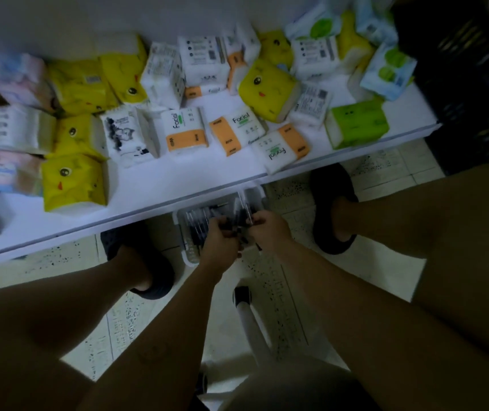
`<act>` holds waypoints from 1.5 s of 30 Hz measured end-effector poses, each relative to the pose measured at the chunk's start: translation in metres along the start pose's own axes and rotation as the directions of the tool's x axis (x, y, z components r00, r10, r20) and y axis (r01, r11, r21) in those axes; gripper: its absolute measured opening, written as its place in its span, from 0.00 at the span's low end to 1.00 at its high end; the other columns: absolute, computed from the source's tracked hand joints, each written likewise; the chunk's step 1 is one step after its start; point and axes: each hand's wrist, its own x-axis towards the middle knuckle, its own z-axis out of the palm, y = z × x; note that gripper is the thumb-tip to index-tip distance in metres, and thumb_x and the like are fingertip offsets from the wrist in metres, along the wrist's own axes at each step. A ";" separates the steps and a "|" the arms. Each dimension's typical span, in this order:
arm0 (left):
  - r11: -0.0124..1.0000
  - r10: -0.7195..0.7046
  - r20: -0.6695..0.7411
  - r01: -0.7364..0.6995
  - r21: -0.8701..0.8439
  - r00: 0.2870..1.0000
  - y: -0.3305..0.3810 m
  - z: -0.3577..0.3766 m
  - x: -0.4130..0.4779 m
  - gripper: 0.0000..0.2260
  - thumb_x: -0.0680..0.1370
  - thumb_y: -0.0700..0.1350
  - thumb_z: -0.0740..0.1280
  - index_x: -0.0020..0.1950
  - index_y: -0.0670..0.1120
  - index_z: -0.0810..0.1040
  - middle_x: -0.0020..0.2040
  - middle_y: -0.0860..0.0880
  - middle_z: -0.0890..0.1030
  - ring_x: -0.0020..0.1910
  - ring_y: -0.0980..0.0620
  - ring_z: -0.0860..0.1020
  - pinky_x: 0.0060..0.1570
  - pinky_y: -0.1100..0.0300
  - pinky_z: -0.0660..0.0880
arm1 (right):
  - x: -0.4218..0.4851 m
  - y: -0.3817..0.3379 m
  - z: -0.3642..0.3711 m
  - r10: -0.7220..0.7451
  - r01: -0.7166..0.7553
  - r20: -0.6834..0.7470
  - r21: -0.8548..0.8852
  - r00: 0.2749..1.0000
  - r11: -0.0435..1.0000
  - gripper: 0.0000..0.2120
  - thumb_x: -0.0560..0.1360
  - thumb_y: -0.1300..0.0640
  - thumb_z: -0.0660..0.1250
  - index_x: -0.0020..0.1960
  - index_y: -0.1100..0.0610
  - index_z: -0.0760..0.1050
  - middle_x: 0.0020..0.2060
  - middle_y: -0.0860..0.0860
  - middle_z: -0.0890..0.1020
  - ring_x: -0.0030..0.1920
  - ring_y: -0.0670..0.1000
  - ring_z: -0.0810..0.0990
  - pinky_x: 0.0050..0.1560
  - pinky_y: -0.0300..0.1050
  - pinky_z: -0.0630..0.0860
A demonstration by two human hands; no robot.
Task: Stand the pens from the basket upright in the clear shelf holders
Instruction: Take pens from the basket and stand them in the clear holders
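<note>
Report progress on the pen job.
Done: nothing visible; the white shelf carries only tissue packs, no clear holders in view. In hand: left grip and right grip hold dark pens in the white perforated basket on the floor. Left: several pens lie there; all need standing.

We note a white basket (190,258) on the tiled floor (385,176), partly under the front edge of the white shelf (178,185). The left hand (221,238) and right hand (268,229) are side by side over it, fingers curled round dark pens (197,229). Tissue packs (184,129) lie scattered on the shelf: yellow, green, orange-and-white. A dark slipper (330,185) stands on each side of the basket. Dim light; fine detail is blurred.
</note>
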 end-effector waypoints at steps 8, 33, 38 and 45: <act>0.975 0.213 -0.081 -0.217 -0.041 0.974 0.061 -0.022 -0.039 0.09 0.83 0.44 0.59 0.50 0.42 0.76 0.40 0.44 0.78 0.39 0.49 0.77 0.39 0.59 0.73 | -0.037 -0.059 -0.046 -0.224 0.231 -0.105 0.062 0.969 0.971 0.06 0.74 0.59 0.70 0.40 0.57 0.75 0.36 0.52 0.79 0.38 0.51 0.78 0.37 0.42 0.71; 0.598 0.658 -0.296 -0.719 -0.354 0.692 0.275 -0.072 -0.210 0.07 0.80 0.38 0.65 0.55 0.44 0.79 0.40 0.46 0.83 0.37 0.55 0.80 0.36 0.63 0.77 | -0.191 -0.221 -0.181 -0.730 0.847 -0.461 0.100 0.505 0.523 0.09 0.74 0.59 0.71 0.42 0.45 0.76 0.33 0.43 0.80 0.33 0.37 0.77 0.35 0.31 0.72; 0.498 0.716 -0.328 -0.780 -0.378 0.616 0.323 -0.079 -0.238 0.05 0.78 0.35 0.66 0.51 0.43 0.79 0.43 0.45 0.79 0.41 0.50 0.81 0.42 0.56 0.81 | -0.217 -0.254 -0.207 -0.767 0.894 -0.469 0.138 0.438 0.426 0.10 0.71 0.60 0.75 0.42 0.49 0.75 0.34 0.47 0.77 0.34 0.43 0.74 0.37 0.34 0.72; 0.402 0.807 -0.353 -0.878 -0.259 0.473 0.378 -0.090 -0.268 0.06 0.75 0.37 0.70 0.48 0.47 0.82 0.39 0.48 0.81 0.42 0.52 0.80 0.46 0.56 0.79 | -0.239 -0.296 -0.243 -0.777 0.931 -0.515 0.163 0.363 0.327 0.12 0.69 0.63 0.76 0.43 0.54 0.74 0.35 0.50 0.75 0.33 0.42 0.73 0.37 0.34 0.73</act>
